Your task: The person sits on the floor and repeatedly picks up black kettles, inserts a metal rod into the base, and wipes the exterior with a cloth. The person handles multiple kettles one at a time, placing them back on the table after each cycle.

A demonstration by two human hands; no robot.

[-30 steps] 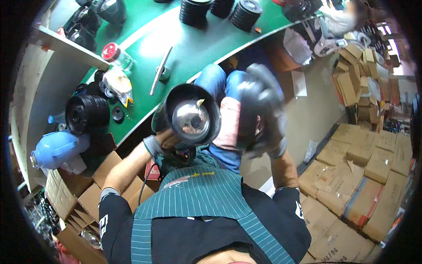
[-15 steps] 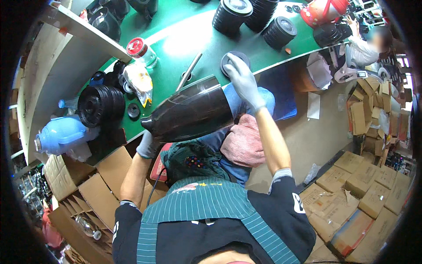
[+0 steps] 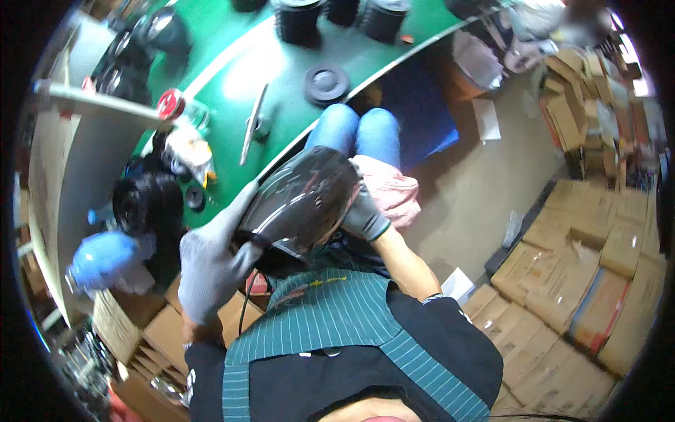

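A dark, glossy, see-through container (image 3: 302,200), shaped like a wide bottle, is held over my lap. My left hand (image 3: 214,257), in a grey glove, grips its lower left side, with the thumb and fingers spread around it. On the other side, my gloved right hand (image 3: 365,214) holds the container near its wide end, and part of that hand is hidden behind it. A round black lid (image 3: 327,84) lies on the green table (image 3: 288,112) beyond my knees. To its left lies a metal rod (image 3: 253,126) beside a small cylindrical piece.
A red-lidded jar (image 3: 172,104), a plastic bag (image 3: 188,151) and stacked black discs (image 3: 144,204) stand on the table's left. Black stacks (image 3: 299,21) are at the back. Cardboard boxes (image 3: 555,267) fill the right floor. A pink cloth (image 3: 387,190) lies on my lap.
My right hand has left the black lid and taken hold of the container's side. The container has come nearer my body and turned, with my left hand higher around it. The view has shifted.
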